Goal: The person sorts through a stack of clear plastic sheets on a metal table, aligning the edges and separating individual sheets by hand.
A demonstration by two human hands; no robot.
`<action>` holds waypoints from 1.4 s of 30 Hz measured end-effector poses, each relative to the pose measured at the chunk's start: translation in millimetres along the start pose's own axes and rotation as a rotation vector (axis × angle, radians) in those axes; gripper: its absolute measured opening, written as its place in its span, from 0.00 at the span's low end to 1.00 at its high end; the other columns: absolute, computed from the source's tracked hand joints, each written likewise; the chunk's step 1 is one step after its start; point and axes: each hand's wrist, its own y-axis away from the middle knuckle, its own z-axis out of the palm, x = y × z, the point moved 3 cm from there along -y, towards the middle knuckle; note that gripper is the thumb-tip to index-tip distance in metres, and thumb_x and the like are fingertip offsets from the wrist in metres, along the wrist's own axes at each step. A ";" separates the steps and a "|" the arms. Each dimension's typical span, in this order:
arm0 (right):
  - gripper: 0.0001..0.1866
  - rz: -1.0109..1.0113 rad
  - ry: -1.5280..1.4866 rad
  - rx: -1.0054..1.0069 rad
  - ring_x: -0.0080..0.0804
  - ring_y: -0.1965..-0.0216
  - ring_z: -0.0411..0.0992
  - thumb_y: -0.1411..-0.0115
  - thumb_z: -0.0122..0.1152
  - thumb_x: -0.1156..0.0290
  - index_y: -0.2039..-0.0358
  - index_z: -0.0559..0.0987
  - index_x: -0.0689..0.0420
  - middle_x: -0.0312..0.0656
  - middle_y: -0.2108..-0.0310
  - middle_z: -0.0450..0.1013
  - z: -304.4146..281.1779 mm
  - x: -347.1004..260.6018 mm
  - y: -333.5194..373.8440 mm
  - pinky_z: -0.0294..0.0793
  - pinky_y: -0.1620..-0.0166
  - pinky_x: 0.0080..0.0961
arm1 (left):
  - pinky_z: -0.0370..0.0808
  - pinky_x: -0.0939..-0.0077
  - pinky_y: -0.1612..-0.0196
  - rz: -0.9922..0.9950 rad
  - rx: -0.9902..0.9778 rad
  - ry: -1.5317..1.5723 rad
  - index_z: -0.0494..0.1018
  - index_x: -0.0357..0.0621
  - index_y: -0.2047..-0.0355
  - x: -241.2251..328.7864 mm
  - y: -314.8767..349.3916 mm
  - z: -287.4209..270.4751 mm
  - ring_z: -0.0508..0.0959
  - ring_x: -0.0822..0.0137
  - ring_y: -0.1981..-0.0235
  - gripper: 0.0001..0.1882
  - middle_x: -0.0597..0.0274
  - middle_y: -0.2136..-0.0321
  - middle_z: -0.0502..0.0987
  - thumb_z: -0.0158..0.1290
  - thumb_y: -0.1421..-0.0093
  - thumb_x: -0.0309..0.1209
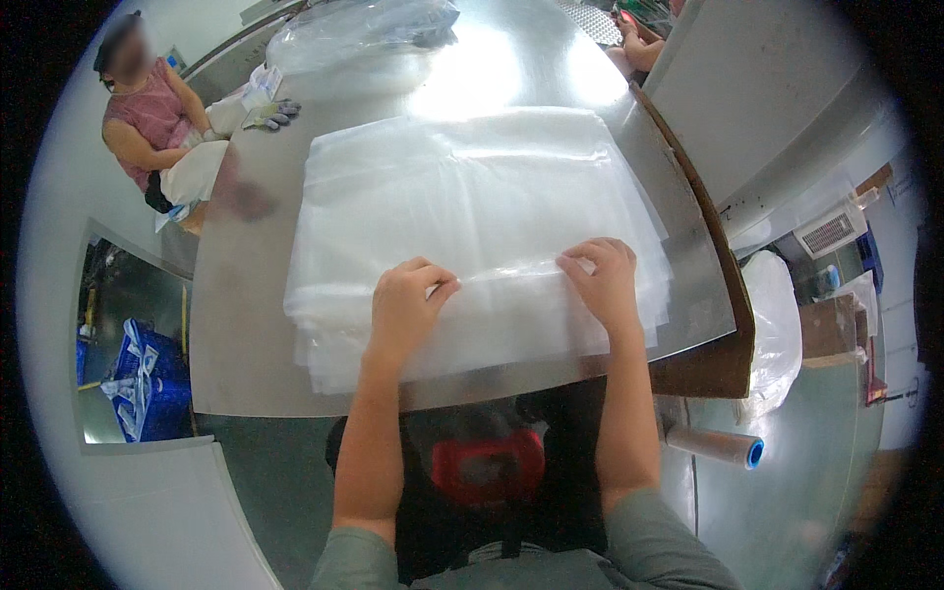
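Plastic sheeting [462,197] is pinched by both hands [404,300].

No text, number or sign can be read here. Any print on the plastic sheets [472,202] is illegible.

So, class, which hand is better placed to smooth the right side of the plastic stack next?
Probably the right hand: it's over that side of the plastic stack; the left hand is farther away.

the person's top [560,573] is looking grey-green; its 2 short sleeves [356,560] are hanging plain and loose, leaving 2 forearms [370,442], the left hand [401,300] and the right hand [607,285] bare.
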 end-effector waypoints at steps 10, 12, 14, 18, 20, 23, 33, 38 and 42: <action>0.09 0.233 -0.242 0.067 0.39 0.55 0.76 0.44 0.71 0.65 0.66 0.87 0.57 0.43 0.65 0.82 -18.9 44.9 -0.3 0.71 0.47 0.35 | 0.74 0.67 0.64 -0.045 0.040 0.053 0.84 0.42 0.69 -4.3 -1.0 -3.7 0.80 0.60 0.70 0.07 0.59 0.69 0.82 0.63 0.42 0.32; 0.09 0.281 -0.330 0.080 0.36 0.56 0.77 0.43 0.70 0.67 0.65 0.87 0.59 0.44 0.65 0.82 -19.5 52.2 2.8 0.73 0.50 0.31 | 0.75 0.67 0.64 -0.045 0.027 0.021 0.83 0.42 0.70 -3.3 -1.9 -1.1 0.80 0.61 0.70 0.06 0.59 0.69 0.82 0.63 0.42 0.32; 0.10 0.342 -0.581 0.063 0.30 0.56 0.76 0.41 0.67 0.70 0.62 0.86 0.62 0.43 0.65 0.81 -25.0 38.8 1.4 0.72 0.49 0.27 | 0.75 0.68 0.64 -0.038 0.038 0.029 0.83 0.42 0.70 -5.2 -2.2 -0.7 0.80 0.61 0.70 0.07 0.59 0.69 0.82 0.63 0.42 0.32; 0.10 0.413 -0.731 0.144 0.26 0.57 0.75 0.40 0.66 0.72 0.61 0.85 0.63 0.40 0.64 0.81 -25.7 39.4 1.7 0.71 0.49 0.24 | 0.75 0.68 0.64 -0.029 0.045 0.082 0.83 0.40 0.70 -0.5 -3.7 2.1 0.81 0.60 0.69 0.07 0.58 0.69 0.82 0.63 0.43 0.31; 0.10 0.413 -0.799 0.190 0.28 0.56 0.76 0.40 0.65 0.73 0.60 0.85 0.64 0.40 0.61 0.81 -25.9 43.2 3.7 0.71 0.47 0.26 | 0.75 0.68 0.64 -0.012 0.039 0.083 0.83 0.40 0.70 -0.2 -4.0 4.3 0.81 0.60 0.69 0.07 0.58 0.70 0.82 0.64 0.43 0.31; 0.10 0.423 -0.890 0.255 0.29 0.56 0.75 0.40 0.64 0.73 0.60 0.85 0.63 0.42 0.59 0.81 -23.9 52.2 4.1 0.71 0.46 0.28 | 0.76 0.67 0.64 -0.002 0.033 0.088 0.83 0.39 0.70 4.0 -4.3 6.0 0.82 0.59 0.68 0.07 0.57 0.70 0.81 0.64 0.43 0.31; 0.25 0.641 -0.521 0.363 0.23 0.68 0.73 0.38 0.68 0.64 0.45 0.77 0.65 0.38 0.72 0.74 -33.9 47.5 5.7 0.74 0.63 0.22 | 0.77 0.69 0.63 0.021 0.010 0.014 0.83 0.38 0.67 1.6 -1.7 13.6 0.82 0.61 0.68 0.08 0.55 0.68 0.81 0.63 0.41 0.32; 0.23 0.654 -0.761 0.277 0.21 0.77 0.71 0.36 0.67 0.64 0.46 0.77 0.66 0.37 0.72 0.74 -34.7 25.7 3.0 0.70 0.73 0.19 | 0.75 0.63 0.62 0.009 -0.017 0.071 0.83 0.42 0.70 0.5 0.0 18.4 0.80 0.56 0.69 0.07 0.56 0.70 0.81 0.63 0.43 0.33; 0.14 0.560 -0.812 0.325 0.21 0.76 0.72 0.34 0.63 0.69 0.54 0.81 0.66 0.40 0.68 0.78 -26.9 48.6 3.7 0.72 0.71 0.20 | 0.75 0.62 0.61 0.033 -0.076 0.051 0.83 0.42 0.70 -0.1 -0.3 20.9 0.80 0.55 0.69 0.09 0.56 0.71 0.81 0.63 0.43 0.35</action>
